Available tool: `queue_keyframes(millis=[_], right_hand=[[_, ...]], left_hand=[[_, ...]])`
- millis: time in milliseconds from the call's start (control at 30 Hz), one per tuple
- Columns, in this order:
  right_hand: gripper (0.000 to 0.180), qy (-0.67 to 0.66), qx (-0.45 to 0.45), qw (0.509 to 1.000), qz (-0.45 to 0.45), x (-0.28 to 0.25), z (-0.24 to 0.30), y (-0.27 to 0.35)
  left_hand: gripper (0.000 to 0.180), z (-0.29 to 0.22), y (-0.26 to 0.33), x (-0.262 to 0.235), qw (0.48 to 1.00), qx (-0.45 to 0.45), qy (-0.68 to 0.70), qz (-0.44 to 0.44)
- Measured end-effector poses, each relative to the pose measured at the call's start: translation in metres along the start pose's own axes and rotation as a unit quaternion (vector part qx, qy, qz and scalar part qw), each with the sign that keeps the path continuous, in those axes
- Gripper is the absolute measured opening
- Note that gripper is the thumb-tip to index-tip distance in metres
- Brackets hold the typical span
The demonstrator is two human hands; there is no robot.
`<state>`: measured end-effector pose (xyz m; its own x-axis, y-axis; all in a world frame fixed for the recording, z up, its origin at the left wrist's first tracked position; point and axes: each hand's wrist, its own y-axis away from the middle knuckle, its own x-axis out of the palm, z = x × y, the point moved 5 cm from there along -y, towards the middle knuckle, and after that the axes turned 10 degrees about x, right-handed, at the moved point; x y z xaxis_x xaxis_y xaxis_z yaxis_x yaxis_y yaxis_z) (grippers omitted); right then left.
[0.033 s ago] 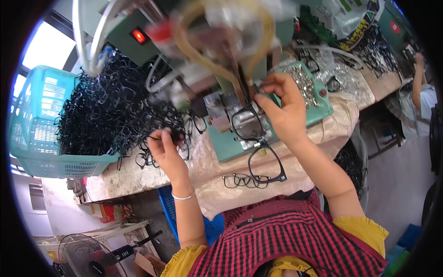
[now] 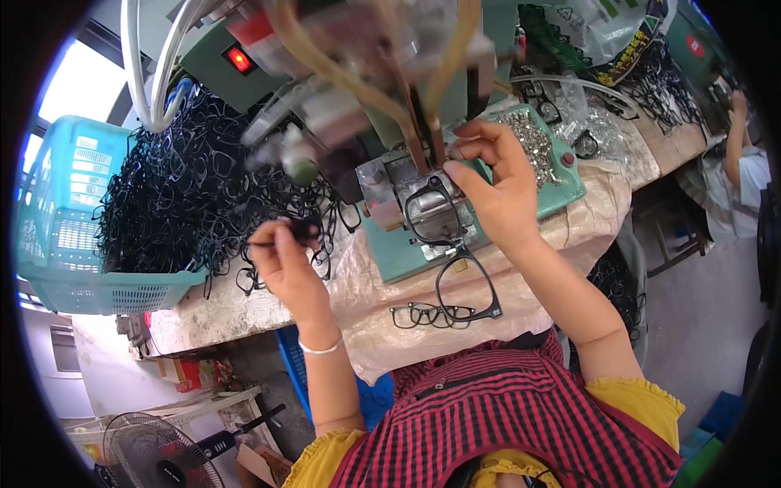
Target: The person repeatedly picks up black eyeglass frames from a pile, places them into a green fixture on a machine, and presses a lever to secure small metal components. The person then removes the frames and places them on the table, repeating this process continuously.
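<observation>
My left hand (image 2: 281,260) pinches a black spectacle frame (image 2: 307,230) at the edge of a big heap of black frames (image 2: 187,195). My right hand (image 2: 498,191) grips another black spectacle frame (image 2: 431,207), which lies on the metal fixture of a green bench machine (image 2: 403,264) under its press head. The fingers of the right hand reach up beside the machine's vertical rods. Just below the machine, a single black frame (image 2: 470,286) hangs over the table's front.
A turquoise plastic basket (image 2: 73,244) at the left spills the frame heap onto the cloth-covered bench (image 2: 366,301). Some frames (image 2: 431,314) lie near the bench's front edge. A tray of small metal parts (image 2: 533,142) sits right of the machine. Another person (image 2: 736,154) works at far right. A fan (image 2: 146,451) stands lower left.
</observation>
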<state>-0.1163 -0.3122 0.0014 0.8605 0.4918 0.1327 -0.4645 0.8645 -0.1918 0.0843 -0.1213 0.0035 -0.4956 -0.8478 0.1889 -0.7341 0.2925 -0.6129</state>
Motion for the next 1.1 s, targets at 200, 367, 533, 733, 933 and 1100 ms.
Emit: queue_keyframes(millis=[200,367,533,733,933,1100], right_hand=[[0.049,-0.069,0.082,0.992,0.061,0.017,0.024,0.001],[0.044,0.083,-0.014,0.993,0.084,-0.009,0.042,0.009],[0.019,0.519,-0.118,0.842,-0.089,-0.101,-0.028,-0.022],[0.016,0.506,-0.218,0.832,-0.062,-0.089,-0.038,-0.019],[0.022,0.615,-0.225,0.754,-0.049,-0.077,-0.047,-0.05],[0.017,0.316,-0.007,0.933,-0.174,-0.122,-0.063,-0.021]], left_hand=[[0.009,-0.092,-0.037,0.075,0.971,0.196,0.024,0.138],[0.007,-0.085,-0.004,0.082,0.907,0.301,-0.043,0.292],[0.023,-0.068,0.036,0.106,0.829,0.377,-0.096,0.402],[0.023,-0.062,0.037,0.105,0.835,0.372,-0.09,0.395],[0.029,-0.061,0.053,0.091,0.848,0.352,-0.132,0.374],[0.024,-0.079,0.087,0.015,0.883,0.295,-0.263,0.255]])
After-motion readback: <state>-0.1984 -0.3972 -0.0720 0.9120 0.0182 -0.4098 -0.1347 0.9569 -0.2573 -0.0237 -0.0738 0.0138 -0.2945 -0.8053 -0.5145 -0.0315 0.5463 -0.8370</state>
